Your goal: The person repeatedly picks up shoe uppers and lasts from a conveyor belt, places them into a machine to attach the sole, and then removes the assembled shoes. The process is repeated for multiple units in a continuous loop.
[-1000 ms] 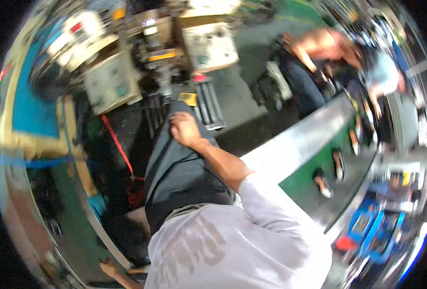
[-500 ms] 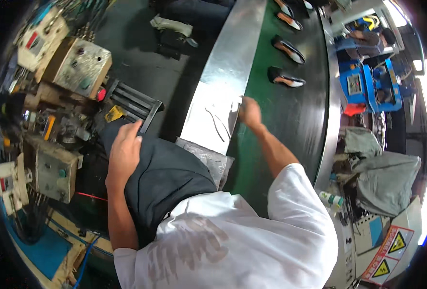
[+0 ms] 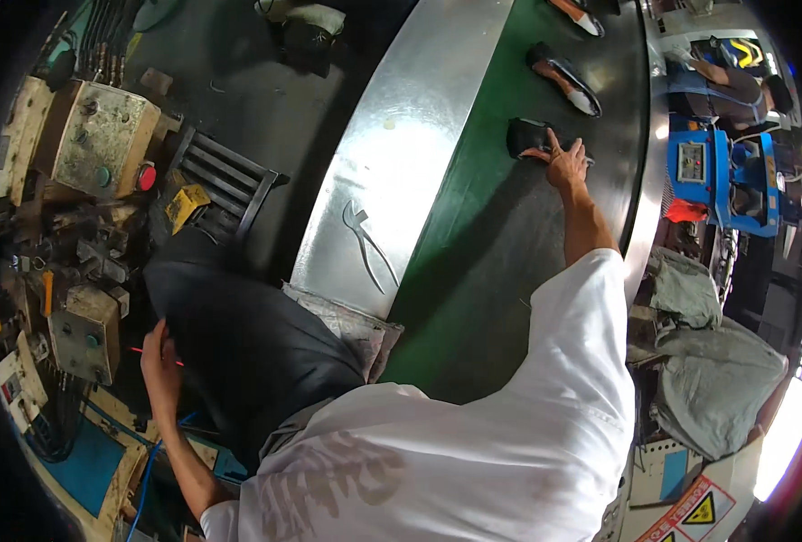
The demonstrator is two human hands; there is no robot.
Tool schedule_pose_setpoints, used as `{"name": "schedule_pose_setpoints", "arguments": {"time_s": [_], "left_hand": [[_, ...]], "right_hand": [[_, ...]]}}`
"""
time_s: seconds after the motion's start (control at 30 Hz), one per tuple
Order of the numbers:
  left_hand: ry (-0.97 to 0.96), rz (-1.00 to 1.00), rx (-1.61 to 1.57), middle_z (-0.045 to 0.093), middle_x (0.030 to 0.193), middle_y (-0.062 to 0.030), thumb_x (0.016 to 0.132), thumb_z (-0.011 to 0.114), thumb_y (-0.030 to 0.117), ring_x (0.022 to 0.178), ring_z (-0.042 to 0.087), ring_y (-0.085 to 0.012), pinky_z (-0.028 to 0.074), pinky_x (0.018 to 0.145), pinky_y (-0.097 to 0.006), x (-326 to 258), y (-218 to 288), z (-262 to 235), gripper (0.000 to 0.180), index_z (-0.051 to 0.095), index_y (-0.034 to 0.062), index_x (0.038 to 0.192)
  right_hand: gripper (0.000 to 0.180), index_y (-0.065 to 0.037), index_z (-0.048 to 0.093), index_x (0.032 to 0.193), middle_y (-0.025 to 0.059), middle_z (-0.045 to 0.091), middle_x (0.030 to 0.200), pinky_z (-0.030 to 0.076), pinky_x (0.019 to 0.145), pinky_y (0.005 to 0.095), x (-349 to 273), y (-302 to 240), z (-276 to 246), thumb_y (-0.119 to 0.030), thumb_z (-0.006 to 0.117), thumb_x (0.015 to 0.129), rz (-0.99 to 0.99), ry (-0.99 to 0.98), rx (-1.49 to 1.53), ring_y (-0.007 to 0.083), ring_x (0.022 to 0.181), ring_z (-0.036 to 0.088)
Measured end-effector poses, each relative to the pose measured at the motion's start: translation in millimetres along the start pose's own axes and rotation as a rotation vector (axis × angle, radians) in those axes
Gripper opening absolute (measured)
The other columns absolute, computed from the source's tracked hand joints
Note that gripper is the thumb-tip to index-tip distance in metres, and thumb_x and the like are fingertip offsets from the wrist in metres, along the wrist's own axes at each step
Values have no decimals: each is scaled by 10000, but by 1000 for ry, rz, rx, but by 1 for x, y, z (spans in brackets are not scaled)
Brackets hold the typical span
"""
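Right hand (image 3: 562,168): moved from beside the table's (image 3: 410,113) right edge to the nearest black shoe (image 3: 518,138), between the belt's (image 3: 500,262) edges; splayed, unclosed; shoe now within reach. Left hand (image 3: 159,366): beside dark trousers (image 3: 247,334), grip unclear.

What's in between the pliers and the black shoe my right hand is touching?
In the head view, going from the pliers to the black shoe at your right hand, there's shiny metal ledge, then green, shadowy belt.
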State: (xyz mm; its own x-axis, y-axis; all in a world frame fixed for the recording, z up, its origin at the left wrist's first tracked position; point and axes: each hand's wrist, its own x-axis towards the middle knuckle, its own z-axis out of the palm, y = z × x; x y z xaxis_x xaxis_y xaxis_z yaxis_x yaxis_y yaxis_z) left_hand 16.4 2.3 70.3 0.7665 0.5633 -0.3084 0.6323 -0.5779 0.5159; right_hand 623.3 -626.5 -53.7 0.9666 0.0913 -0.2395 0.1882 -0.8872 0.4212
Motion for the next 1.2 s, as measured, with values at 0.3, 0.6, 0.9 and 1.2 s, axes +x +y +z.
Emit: {"name": "schedule_pose_setpoints", "arguments": {"time_s": [0.3, 0.6, 0.9, 1.2], "left_hand": [[49, -98, 2, 665, 1345, -176, 1143, 526, 169, 1244, 665, -307, 529, 1031, -412, -25, -20, -5, 367, 600, 20, 1470], [-37, 344, -218, 702, 1202, -179, 1057, 595, 36, 1032, 709, -332, 561, 904, -386, 59, 92, 43, 332, 646, -7, 1382], [-135, 534, -555, 648, 1360, -161, 1024, 683, 53, 1129, 714, -240, 577, 981, -360, 60, 160, 31, 473, 595, 39, 1489], [565, 685, -166, 646, 1377, -225, 894, 773, -13, 1317, 625, -358, 569, 1007, -405, 1, 57, -62, 535, 647, 22, 1412]], "right_hand": [[919, -502, 302, 1666, 337, 487, 1527, 368, 1188, 614, 10, 9, -14, -719, 722, 878, -37, -128, 114, 558, 1421, 458], [1281, -12, 47, 1712, 254, 423, 1620, 421, 1179, 391, -172, -76, 80, -388, 924, 857, 253, -42, 1466, 318, 1445, 469], [1071, 142, 315, 1601, 287, 601, 1443, 516, 1085, 401, -324, -233, -64, -422, 869, 879, -64, -297, 1595, 337, 1276, 633], [1264, -16, 179, 1701, 271, 483, 1591, 377, 1247, 424, -403, -406, -238, -344, 962, 765, -1086, -320, 1224, 350, 1490, 492]]}}
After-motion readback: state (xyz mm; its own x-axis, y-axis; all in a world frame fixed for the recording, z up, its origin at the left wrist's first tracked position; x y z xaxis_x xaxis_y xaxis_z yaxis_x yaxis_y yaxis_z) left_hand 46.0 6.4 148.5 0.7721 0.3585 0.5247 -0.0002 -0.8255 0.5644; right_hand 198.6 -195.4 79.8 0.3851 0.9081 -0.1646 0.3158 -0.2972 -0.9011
